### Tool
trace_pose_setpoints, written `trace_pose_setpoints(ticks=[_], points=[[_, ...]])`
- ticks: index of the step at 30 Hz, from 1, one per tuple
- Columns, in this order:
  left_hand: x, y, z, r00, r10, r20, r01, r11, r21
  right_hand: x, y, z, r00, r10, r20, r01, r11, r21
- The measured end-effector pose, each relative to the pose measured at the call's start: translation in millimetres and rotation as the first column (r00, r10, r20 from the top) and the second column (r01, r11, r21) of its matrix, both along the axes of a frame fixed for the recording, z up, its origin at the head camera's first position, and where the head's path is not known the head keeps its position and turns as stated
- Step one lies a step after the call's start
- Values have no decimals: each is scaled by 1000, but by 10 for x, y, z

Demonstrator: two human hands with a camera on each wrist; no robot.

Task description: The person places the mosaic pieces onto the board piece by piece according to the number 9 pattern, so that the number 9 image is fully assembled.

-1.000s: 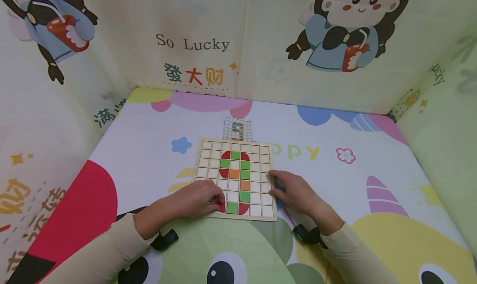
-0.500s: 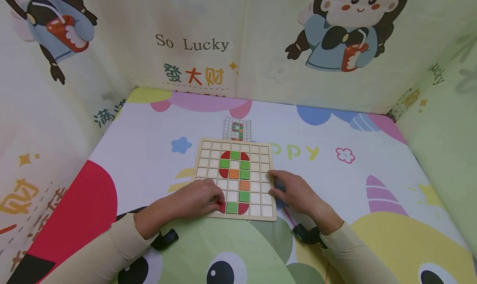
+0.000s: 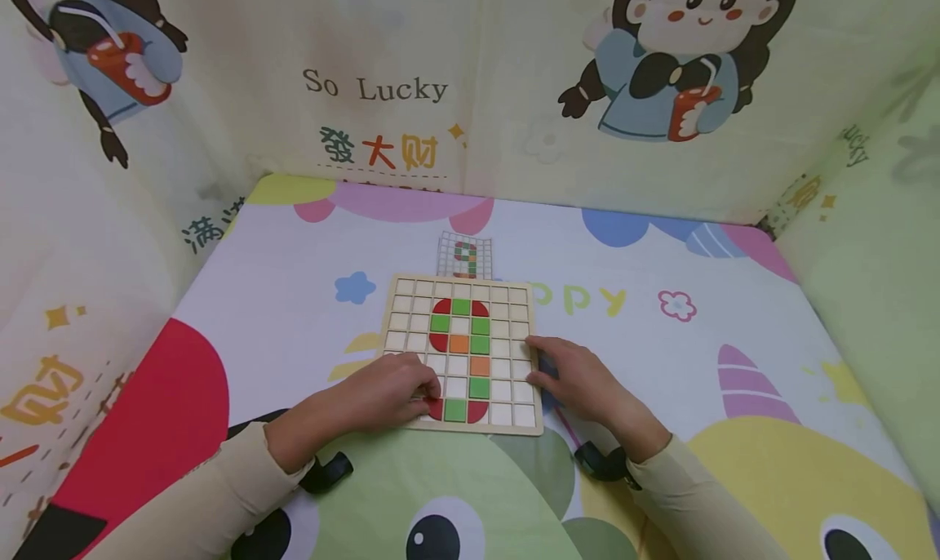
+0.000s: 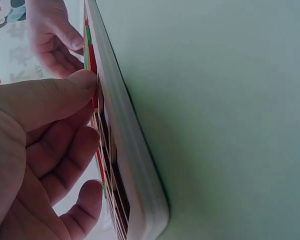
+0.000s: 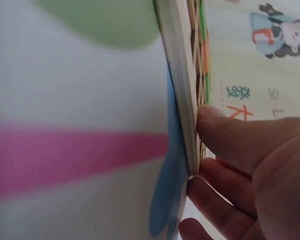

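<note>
A square wooden grid board [image 3: 500,348] lies on the table, with red, green and orange tiles set in a shape like a 9. At its bottom left my left hand [image 3: 389,388] pinches a red tile [image 3: 436,411] with a rounded corner. The left wrist view has the thumb on that red tile [image 4: 93,57], fingers curled beneath. On the opposite side my right hand [image 3: 587,380] holds the board's right edge. In the right wrist view, its thumb lies on top of the board [image 5: 177,65] and its fingers at the side.
Behind the board stands a small pattern card [image 3: 465,256] bearing a gridded 9 in the same colours. A cartoon-printed cloth [image 3: 257,282] covers the table. Printed curtains [image 3: 499,70] rise at the back and both sides. A dark camera mount [image 3: 326,472] sits at each wrist.
Both hands keep nearly the same places on the tile and board. The head view has shifted slightly, so the scene sits a little further left.
</note>
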State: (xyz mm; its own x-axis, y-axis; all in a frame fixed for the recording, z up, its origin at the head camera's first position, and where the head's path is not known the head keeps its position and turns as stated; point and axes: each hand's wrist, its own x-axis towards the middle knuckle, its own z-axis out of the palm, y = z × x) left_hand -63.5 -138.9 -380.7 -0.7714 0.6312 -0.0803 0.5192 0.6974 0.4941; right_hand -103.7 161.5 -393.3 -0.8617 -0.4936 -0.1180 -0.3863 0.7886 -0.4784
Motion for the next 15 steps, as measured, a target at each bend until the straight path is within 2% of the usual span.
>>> trace_pose_setpoints(ticks=[6,15], points=[[4,6,16,1000,5,8,-5,1000,-9,9,-33,19,1000,-20,22,20,1000,12],[4,22,33,1000,11,-6,-11,1000,-19,16,-13,31,1000,-20,10,20,1000,0]])
